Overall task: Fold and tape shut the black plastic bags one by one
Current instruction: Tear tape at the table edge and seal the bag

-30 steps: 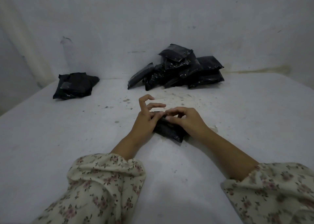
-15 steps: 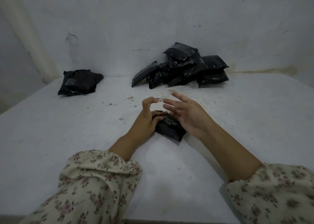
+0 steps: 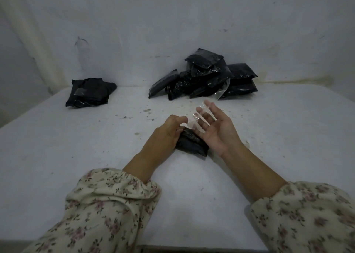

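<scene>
in the middle of the frame a small folded black bag (image 3: 192, 144) is lying on the white tabletop (image 3: 76, 156), partly hidden under both hands. the left hand (image 3: 165, 133) is resting against the bag's left edge with its fingers curled, and they appear to be pinching the near end of a clear tape strip (image 3: 194, 118). the right hand (image 3: 217, 131) is hovering palm-up just above the bag, its fingers (image 3: 211, 108) spread, with the tape clinging across them. a pile of black bags (image 3: 207, 78) is sitting at the upper centre-right and a smaller heap (image 3: 90, 92) at the upper left. the risk here: the thin tape may be curling onto itself or onto skin as it peels away. with no hand flattening the fold, the bag could be springing open before the strip lands.
</scene>
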### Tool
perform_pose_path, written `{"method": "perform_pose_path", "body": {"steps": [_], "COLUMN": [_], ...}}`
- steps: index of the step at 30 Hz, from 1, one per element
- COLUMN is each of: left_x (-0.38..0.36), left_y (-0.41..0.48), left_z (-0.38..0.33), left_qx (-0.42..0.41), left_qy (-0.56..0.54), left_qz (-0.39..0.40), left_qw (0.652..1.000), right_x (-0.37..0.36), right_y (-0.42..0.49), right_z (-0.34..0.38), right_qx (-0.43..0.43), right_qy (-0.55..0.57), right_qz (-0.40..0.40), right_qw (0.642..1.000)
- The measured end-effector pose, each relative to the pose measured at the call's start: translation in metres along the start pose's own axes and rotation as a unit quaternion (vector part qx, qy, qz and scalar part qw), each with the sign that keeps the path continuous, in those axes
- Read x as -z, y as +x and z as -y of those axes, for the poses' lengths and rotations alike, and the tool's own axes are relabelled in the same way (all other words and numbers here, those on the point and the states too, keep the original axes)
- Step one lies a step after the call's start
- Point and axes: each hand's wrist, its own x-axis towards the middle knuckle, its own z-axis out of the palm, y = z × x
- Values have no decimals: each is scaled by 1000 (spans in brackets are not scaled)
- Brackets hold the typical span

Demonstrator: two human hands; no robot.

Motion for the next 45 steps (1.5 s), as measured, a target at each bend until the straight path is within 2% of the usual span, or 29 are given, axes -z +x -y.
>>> {"method": "perform_pose_path", "body": {"steps": [4,10,15,24,28,33,35,37,41,45], "left_x": [2,3,3,3,3,4,6,8,11,12], "left_y": [1,2,1,-1,-2,-8,-11,-10,-4,1], "left_z": [-3,-4,-5,-9,-10,-15,-17,-20,-26,-28], "left_qx": [-18,-16,0,2,8,52,77,129,252,325], "left_qy": [62,156,175,159,135,102,64,-42,-234,-337], "left_qz": [-8,12,-10,-27,-34,7,16,-18,-134,-175], "left_qw": [998,988,985,987,990,993,995,991,929,866], "right_x": [-2,-2,-2,4,0,-7,-10,-11,-10,-14], "right_y": [1,3,3,7,8,10,10,10,10,7], "right_z": [5,0,0,3,1,-3,-6,-9,-13,-12], "right_qx": [6,60,59,62,56,35,21,12,3,0], "right_qy": [-4,-169,-201,-86,-79,-88,-105,-143,-238,-267], "right_qz": [-10,-6,-3,-72,-86,-86,-75,-59,-54,-56], "right_qw": [1000,984,978,992,992,992,991,988,970,962]}}
